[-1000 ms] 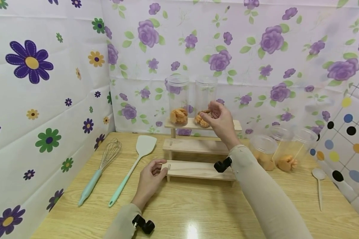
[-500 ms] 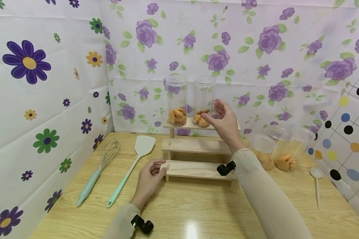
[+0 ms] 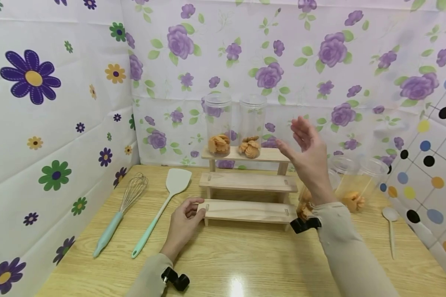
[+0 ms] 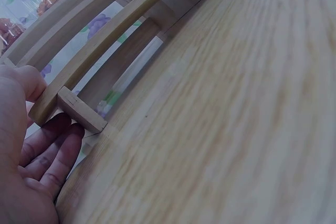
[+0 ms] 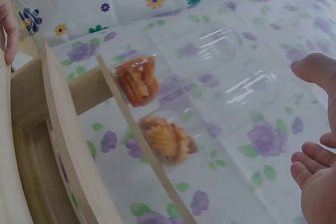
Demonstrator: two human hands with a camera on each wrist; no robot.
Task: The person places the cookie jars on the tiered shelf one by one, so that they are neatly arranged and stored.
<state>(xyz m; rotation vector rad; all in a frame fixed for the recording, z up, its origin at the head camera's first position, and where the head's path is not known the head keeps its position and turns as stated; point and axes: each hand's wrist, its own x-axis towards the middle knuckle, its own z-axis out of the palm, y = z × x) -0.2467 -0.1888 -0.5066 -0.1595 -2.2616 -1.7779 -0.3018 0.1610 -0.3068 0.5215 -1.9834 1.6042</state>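
Note:
My left hand [image 3: 184, 222] holds the left end of the lowest board of a three-tier wooden shelf [image 3: 245, 209]. In the left wrist view the thumb lies above the board and the fingers [image 4: 65, 156] curl beneath it. Two clear lidded jars with orange-brown cookies stand side by side on the top tier: a left jar [image 3: 219, 123] and a right jar [image 3: 252, 126]. To the right of them my right hand [image 3: 308, 159] is in the air, fingers extended and thumb apart, touching nothing. It partly hides a jar [image 3: 305, 202] on the table behind it.
Two more clear cookie jars, one [image 3: 343, 173] behind the other [image 3: 369, 181], stand on the table right of the shelf. A pale spoon [image 3: 390, 218] lies at far right. A whisk [image 3: 120, 214] and a spatula [image 3: 163, 210] lie left. Patterned cloth [image 3: 267, 49] hangs behind.
My right hand has drawn away from the right jar, to the right, and its fingers have spread. That jar stays on the top tier. The left hand keeps its place on the shelf.

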